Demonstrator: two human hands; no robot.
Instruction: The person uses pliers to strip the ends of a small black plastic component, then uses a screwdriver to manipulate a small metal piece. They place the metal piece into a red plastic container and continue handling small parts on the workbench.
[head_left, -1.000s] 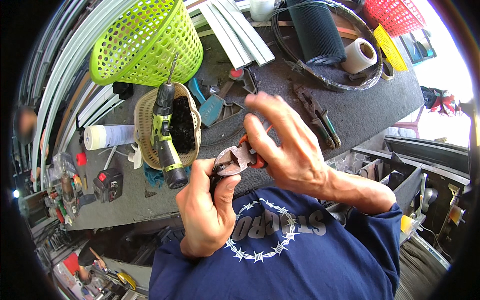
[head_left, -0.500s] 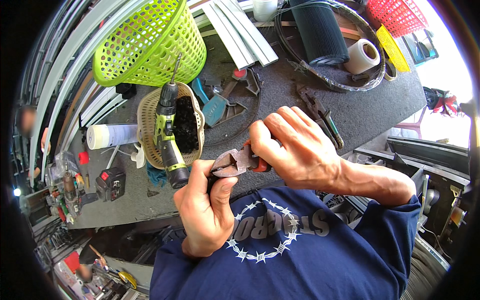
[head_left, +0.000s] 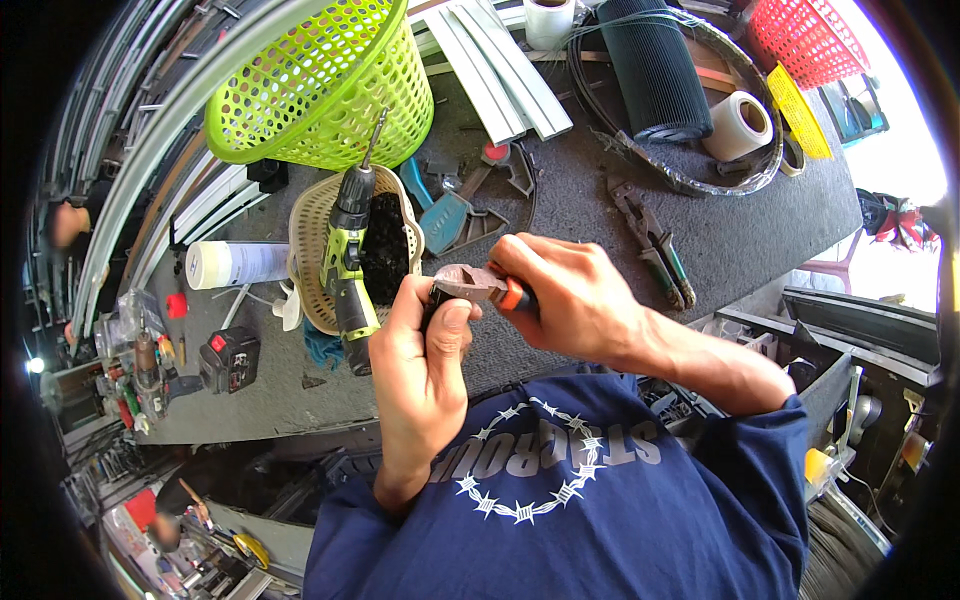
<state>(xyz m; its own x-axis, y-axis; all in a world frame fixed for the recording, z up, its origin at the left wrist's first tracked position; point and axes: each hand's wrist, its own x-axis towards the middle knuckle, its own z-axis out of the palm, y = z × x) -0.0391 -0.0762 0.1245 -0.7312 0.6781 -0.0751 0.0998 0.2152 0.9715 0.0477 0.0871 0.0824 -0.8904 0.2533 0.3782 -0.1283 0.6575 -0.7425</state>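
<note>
Clenched in my right hand (head_left: 578,303), the pliers (head_left: 468,282) jut toward a black piece (head_left: 435,299) my left hand (head_left: 415,370) pinches; they look scuffed grey, with orange-and-black handles (head_left: 516,296).

Wearer's hands (head_left: 425,375) (head_left: 580,305): two; pliers (head_left: 470,283) (head_left: 638,220): two; drill (head_left: 350,250): one.

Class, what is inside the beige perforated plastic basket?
Black pieces are heaped inside the basket. A green-and-black cordless drill across it hides part; anything beneath the heap cannot be seen.
</note>
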